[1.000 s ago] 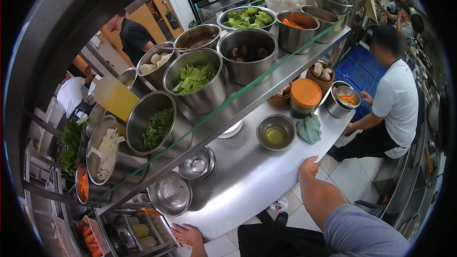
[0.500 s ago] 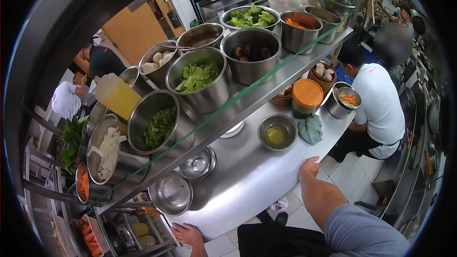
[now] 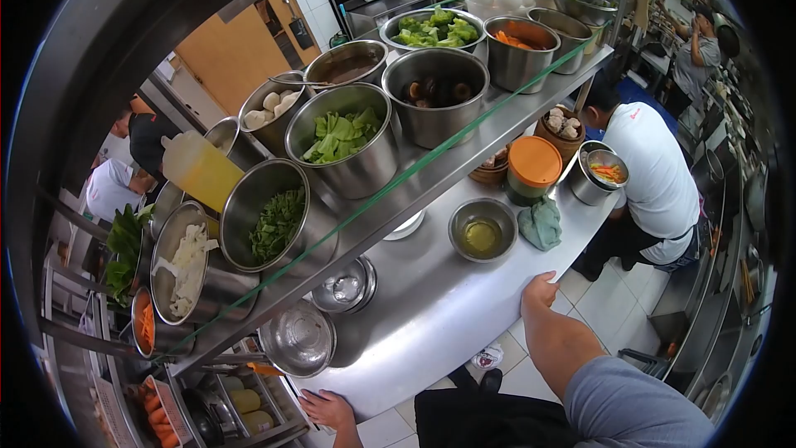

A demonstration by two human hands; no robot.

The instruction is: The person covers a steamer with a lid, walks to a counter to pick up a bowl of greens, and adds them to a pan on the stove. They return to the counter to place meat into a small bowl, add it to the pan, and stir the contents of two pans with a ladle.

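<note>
My left hand (image 3: pixel 327 408) rests at the near left corner of the steel worktop (image 3: pixel 431 328), its fingers spread and holding nothing. Farther right, my right hand (image 3: pixel 540 289) leans on the worktop's edge with its fingers laid out over it. Beyond that hand stand a steel bowl (image 3: pixel 483 231) with yellowish liquid in it and a crumpled green cloth (image 3: pixel 541 224). Close to my left hand are a shiny steel pan (image 3: pixel 297 338) and stacked steel bowls (image 3: pixel 342 284).
Overhead, a glass-edged shelf (image 3: pixel 398 191) carries steel pots of vegetables, including broccoli (image 3: pixel 437 29) and chopped leaves (image 3: pixel 342 134). An orange-lidded tub (image 3: pixel 534 162) stands near bamboo steamers (image 3: pixel 560 126). A person in white (image 3: pixel 657 166) bends at the right; others are farther back.
Both my hands stay where they were. The person in white at the right has leaned forward and shifted slightly. People at the far left have moved a little.
</note>
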